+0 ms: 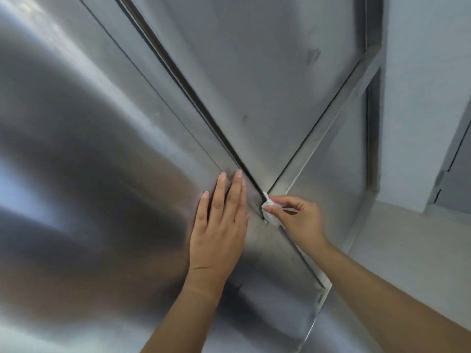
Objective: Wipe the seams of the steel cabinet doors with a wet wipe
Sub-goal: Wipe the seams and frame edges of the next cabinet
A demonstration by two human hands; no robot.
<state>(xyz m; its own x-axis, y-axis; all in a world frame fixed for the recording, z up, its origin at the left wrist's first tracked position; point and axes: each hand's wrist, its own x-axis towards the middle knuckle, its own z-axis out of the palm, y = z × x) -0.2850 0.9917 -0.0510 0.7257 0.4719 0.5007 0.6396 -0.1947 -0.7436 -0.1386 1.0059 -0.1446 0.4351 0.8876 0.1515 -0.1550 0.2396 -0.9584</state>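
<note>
The view is tilted, so the steel cabinet fills most of the frame at a slant. The seam (pixel 193 98), a dark narrow groove, runs from the top edge of the picture down to the middle, between the left door (pixel 89 161) and the right door (pixel 254 72). A bright steel strip (pixel 331 118) follows the lower edge of the right door and meets the seam at that door's bottom corner.

The wipe (pixel 268 210), small, white and bunched up, sits at that corner, touching the steel at the lower end of the seam. The right hand (pixel 298 220) pinches it between thumb and forefinger, with the other fingers curled in behind; its forearm comes in from the bottom right corner of the picture.

The left hand (pixel 219 233) lies flat on the left door just beside the seam, holding nothing. Its fingers (pixel 237 194) are straight and close together, pointing up along the door, with the tips near the groove. The two hands are near each other but apart, the seam running between them.

Below the hands a further steel panel (pixel 267 276) reaches down to a sharp lower corner. A pale wall (pixel 420 110) stands past the cabinet's right edge, and a grey panel (pixel 456 161) shows at the picture's far right.
</note>
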